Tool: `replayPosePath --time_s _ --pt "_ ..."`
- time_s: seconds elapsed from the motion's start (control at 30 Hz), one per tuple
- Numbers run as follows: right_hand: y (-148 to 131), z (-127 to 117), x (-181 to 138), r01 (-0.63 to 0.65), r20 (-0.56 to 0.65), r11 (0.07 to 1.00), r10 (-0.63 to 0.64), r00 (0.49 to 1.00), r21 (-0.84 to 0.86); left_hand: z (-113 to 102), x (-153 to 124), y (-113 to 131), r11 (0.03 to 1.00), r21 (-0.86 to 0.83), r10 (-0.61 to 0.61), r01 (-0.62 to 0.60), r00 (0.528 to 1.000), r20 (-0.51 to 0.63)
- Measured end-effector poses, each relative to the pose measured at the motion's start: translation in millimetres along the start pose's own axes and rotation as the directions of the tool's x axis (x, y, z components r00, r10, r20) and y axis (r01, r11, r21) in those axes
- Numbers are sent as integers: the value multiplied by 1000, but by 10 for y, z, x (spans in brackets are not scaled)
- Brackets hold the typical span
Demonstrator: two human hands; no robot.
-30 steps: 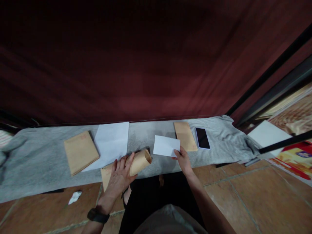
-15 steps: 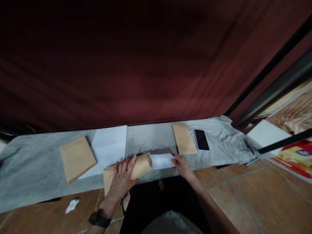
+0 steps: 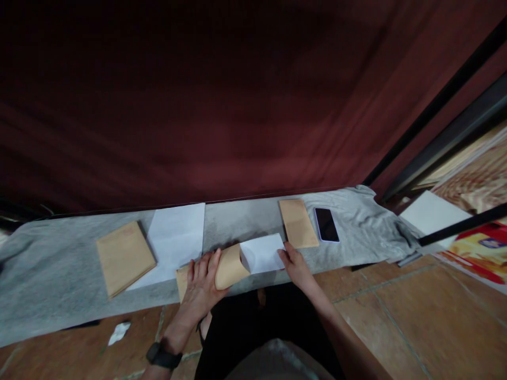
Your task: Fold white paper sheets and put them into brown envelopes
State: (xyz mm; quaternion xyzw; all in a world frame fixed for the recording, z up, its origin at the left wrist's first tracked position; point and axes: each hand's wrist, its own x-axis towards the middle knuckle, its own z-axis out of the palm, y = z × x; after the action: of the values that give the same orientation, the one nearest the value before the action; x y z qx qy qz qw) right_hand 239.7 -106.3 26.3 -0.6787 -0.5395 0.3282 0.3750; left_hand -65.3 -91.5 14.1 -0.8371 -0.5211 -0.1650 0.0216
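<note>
A brown paper envelope (image 3: 232, 267) lies at the front edge of the cloth-covered bench, its mouth facing right. My left hand (image 3: 204, 279) grips it from above, the thumb and fingers around its body. From the mouth a folded white paper (image 3: 263, 253) sticks out, its left end hidden inside the envelope. The fingers of my right hand (image 3: 295, 265) pinch the paper's right edge. Behind my left hand rests a white sheet (image 3: 178, 232), partly under a stack of brown envelopes (image 3: 125, 258).
Another brown envelope (image 3: 299, 223) lies beyond my right hand, beside a phone (image 3: 327, 225). Grey cloth (image 3: 241, 216) covers the bench, against a dark red wall (image 3: 253, 132). A crumpled white scrap (image 3: 119, 333) is on the tiled floor. Black bars and a red-yellow box (image 3: 481, 250) stand at right.
The envelope in my left hand has shifted slightly right and turned flatter. The white paper at its mouth has tilted and shows a broader face, with my right hand still on its edge.
</note>
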Motion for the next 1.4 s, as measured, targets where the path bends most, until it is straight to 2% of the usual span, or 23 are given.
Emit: replayPosePath --time_s 0.2,0.33,0.47,0.57,0.7,0.83,0.93,1.07,1.27,1.4 --pt "-358 14 -140 208 28 978 -207 978 -9 -55 75 94 997 -31 65 -66 996 -61" --pt "-651 82 -303 332 17 936 -333 943 -112 -105 110 154 993 -50 103 -109 987 -126" --pt "-864 145 -501 389 18 892 -396 918 -228 -142 120 184 988 -96 103 -119 983 -155" --pt "-938 192 -617 405 2 862 -424 905 -306 -168 120 196 979 -106 155 -176 971 -180" --pt "-931 217 -649 366 -35 863 -402 915 -348 -189 122 205 971 -97 196 -217 961 -194" --pt "-835 184 -543 299 -100 889 -352 931 -346 -208 134 210 971 -89 205 -222 964 -169" --pt "-730 177 -437 262 -63 940 -281 958 -217 -230 164 225 966 -79 231 -246 959 -163" --pt "-572 243 -341 132 -25 989 -134 991 -66 -243 220 244 970 -53 231 -237 968 -99" --pt "-383 349 -246 52 -77 992 -43 996 118 -231 288 232 963 -2 271 -271 963 -8" --pt "-335 389 -201 34 -117 969 -5 993 246 -251 337 258 957 -1 291 -291 957 7"
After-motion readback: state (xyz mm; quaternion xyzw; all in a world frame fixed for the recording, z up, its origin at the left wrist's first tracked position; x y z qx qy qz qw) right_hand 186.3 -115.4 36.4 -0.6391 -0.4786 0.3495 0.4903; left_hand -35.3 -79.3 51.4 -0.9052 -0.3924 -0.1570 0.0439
